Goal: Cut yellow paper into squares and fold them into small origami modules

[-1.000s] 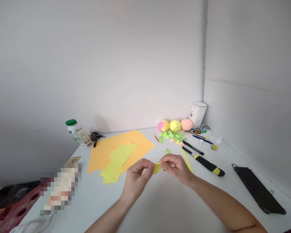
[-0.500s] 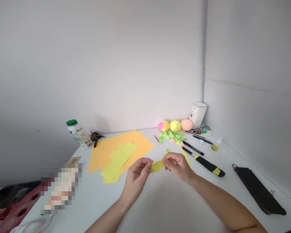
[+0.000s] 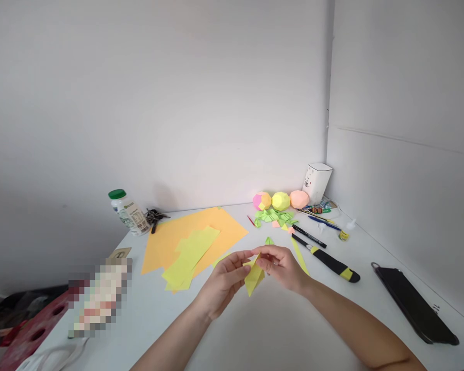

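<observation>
A small folded yellow paper piece (image 3: pixel 254 278) hangs point-down between my two hands above the white table (image 3: pixel 263 330). My left hand (image 3: pixel 223 284) pinches its left side with thumb and fingers closed. My right hand (image 3: pixel 281 267) pinches its upper edge from the right. Just behind my hands lie a loose green paper bit (image 3: pixel 269 240) and a long yellow paper strip (image 3: pixel 299 256).
Orange sheet (image 3: pixel 170 241) with yellow sheets (image 3: pixel 191 253) on it lies left. Behind are a green-capped bottle (image 3: pixel 128 212), keys (image 3: pixel 155 217), three paper balls (image 3: pixel 280 200), a pile of green folded pieces (image 3: pixel 272 216), a white box (image 3: pixel 316 183). Pens (image 3: pixel 308 235), a yellow-black knife (image 3: pixel 328 262), a phone (image 3: pixel 413 303) lie right.
The yellow piece was held flat and sideways between my hands; now it is turned so that its point hangs downward, and my hands have come closer together.
</observation>
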Tool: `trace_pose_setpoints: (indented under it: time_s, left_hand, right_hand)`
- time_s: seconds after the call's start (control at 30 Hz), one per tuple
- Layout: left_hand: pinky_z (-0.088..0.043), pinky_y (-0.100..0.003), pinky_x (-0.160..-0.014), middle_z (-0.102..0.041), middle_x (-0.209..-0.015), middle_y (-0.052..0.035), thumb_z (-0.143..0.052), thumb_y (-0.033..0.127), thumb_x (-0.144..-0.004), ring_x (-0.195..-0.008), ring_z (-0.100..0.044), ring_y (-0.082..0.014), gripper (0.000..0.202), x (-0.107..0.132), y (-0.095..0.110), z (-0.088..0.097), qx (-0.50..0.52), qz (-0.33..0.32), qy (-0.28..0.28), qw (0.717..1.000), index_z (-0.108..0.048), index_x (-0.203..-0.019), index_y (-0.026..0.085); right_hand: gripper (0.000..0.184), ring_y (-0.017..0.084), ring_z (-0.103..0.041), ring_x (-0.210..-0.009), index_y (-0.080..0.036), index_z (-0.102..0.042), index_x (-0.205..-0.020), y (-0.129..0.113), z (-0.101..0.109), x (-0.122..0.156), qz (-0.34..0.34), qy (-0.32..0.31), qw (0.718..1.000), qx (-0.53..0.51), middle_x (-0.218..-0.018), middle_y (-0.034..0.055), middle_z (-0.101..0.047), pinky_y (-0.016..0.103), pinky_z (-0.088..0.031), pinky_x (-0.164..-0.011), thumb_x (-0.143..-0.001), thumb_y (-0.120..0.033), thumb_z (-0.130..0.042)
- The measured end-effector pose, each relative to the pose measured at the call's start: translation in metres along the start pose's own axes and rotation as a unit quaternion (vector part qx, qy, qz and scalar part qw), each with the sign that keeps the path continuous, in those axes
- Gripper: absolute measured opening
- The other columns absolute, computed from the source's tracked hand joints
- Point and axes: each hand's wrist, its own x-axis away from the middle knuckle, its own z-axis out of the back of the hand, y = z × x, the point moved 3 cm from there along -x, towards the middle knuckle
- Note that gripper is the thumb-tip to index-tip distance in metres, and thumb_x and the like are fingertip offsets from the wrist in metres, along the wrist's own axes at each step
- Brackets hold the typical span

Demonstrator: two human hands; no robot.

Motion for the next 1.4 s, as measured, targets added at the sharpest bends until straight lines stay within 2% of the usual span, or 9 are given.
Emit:
trace_pose_setpoints:
  time_s: [0.13,0.27,0.4,0.5,0.7,0.83,0.97,1.1,1.4]
  left_hand:
    - [-0.047,-0.031,-0.076,-0.062,-0.091,-0.0047,-0.077,0.032,-0.065,-0.081,-0.061,-0.0174,0.041,-0.002,-0.001,0.004,0.009,-0.039,0.047,0.998,-0.061,-0.101,0.020]
    - [-0.047,-0.028,-0.068,-0.055,-0.080,-0.0001,-0.073,0.035,-0.069,-0.072,-0.057,-0.0140,0.039,-0.002,-0.001,0.007,-0.037,-0.104,0.088,0.990,-0.058,-0.103,0.021]
    - [-0.046,-0.027,-0.066,-0.051,-0.084,0.0001,-0.066,0.037,-0.075,-0.074,-0.054,-0.0139,0.035,-0.002,-0.001,0.007,-0.078,-0.149,0.095,0.981,-0.055,-0.105,0.023]
    - [-0.045,-0.025,-0.064,-0.048,-0.084,0.0006,-0.061,0.036,-0.080,-0.073,-0.051,-0.0129,0.029,0.000,-0.002,0.006,-0.115,-0.179,0.076,0.974,-0.053,-0.106,0.024]
    - [-0.045,-0.027,-0.068,-0.050,-0.097,-0.0048,-0.048,0.031,-0.089,-0.083,-0.050,-0.0162,0.014,0.007,-0.004,0.003,-0.229,-0.239,0.015,0.944,-0.051,-0.103,0.027]
    - [-0.045,-0.030,-0.069,-0.051,-0.096,-0.0063,-0.047,0.027,-0.090,-0.085,-0.051,-0.0179,0.019,0.007,0.000,-0.001,-0.278,-0.272,-0.013,0.921,-0.060,-0.105,0.028]
    - [-0.046,-0.032,-0.073,-0.053,-0.097,-0.0058,-0.049,0.025,-0.089,-0.088,-0.053,-0.0185,0.030,0.007,0.004,-0.001,-0.278,-0.287,-0.009,0.917,-0.059,-0.116,0.034]
    - [-0.046,-0.033,-0.078,-0.055,-0.094,-0.0046,-0.050,0.023,-0.088,-0.089,-0.054,-0.0181,0.031,0.008,0.004,0.000,-0.279,-0.286,0.002,0.917,-0.059,-0.116,0.033]
    - [-0.046,-0.027,-0.065,-0.056,-0.077,-0.0017,-0.057,0.029,-0.083,-0.071,-0.055,-0.0149,0.021,0.005,0.004,0.003,-0.359,-0.275,0.072,0.889,-0.064,-0.102,0.023]
  right_hand:
    - [0.033,0.011,-0.047,-0.063,-0.018,-0.065,-0.104,0.005,0.001,-0.001,-0.017,-0.002,0.999,-0.036,-0.070,-0.0008,-0.051,0.024,-0.040,-0.057,-0.081,-0.043,-0.062]
    - [0.039,0.010,-0.046,-0.060,-0.017,-0.061,-0.109,0.008,0.001,-0.001,-0.043,-0.009,0.997,-0.067,-0.072,-0.0013,-0.050,0.023,-0.039,-0.055,-0.080,-0.044,-0.064]
    - [0.030,0.011,-0.047,-0.064,-0.016,-0.063,-0.087,0.004,0.000,-0.001,-0.045,-0.038,0.998,-0.039,-0.074,0.0001,-0.055,0.024,-0.040,-0.060,-0.078,-0.044,-0.065]
    - [0.030,0.011,-0.044,-0.062,-0.016,-0.059,-0.072,0.001,0.001,-0.002,-0.040,-0.036,0.998,-0.023,-0.067,-0.0019,-0.051,0.024,-0.038,-0.060,-0.078,-0.045,-0.065]
    - [0.032,0.010,-0.043,-0.060,-0.016,-0.055,-0.070,0.003,0.000,-0.002,-0.059,-0.060,0.993,-0.084,-0.063,-0.0032,-0.046,0.024,-0.037,-0.057,-0.079,-0.046,-0.063]
    - [0.030,0.010,-0.040,-0.060,-0.017,-0.053,-0.070,0.000,0.001,-0.002,-0.046,-0.065,0.994,-0.073,-0.063,-0.0039,-0.042,0.024,-0.036,-0.058,-0.080,-0.044,-0.062]
    - [0.027,0.012,-0.043,-0.065,-0.018,-0.054,-0.067,-0.009,0.003,-0.001,0.017,-0.042,0.999,-0.011,-0.069,-0.0016,-0.047,0.026,-0.037,-0.063,-0.081,-0.039,-0.062]
    - [0.021,0.014,-0.046,-0.069,-0.018,-0.060,-0.070,-0.011,0.004,0.000,0.049,-0.034,0.998,-0.002,-0.073,0.0005,-0.050,0.027,-0.038,-0.064,-0.081,-0.035,-0.063]
    - [0.014,0.014,-0.050,-0.070,-0.017,-0.064,-0.074,-0.012,0.006,0.000,0.083,-0.013,0.996,0.007,-0.075,0.0020,-0.055,0.028,-0.041,-0.065,-0.081,-0.029,-0.064]
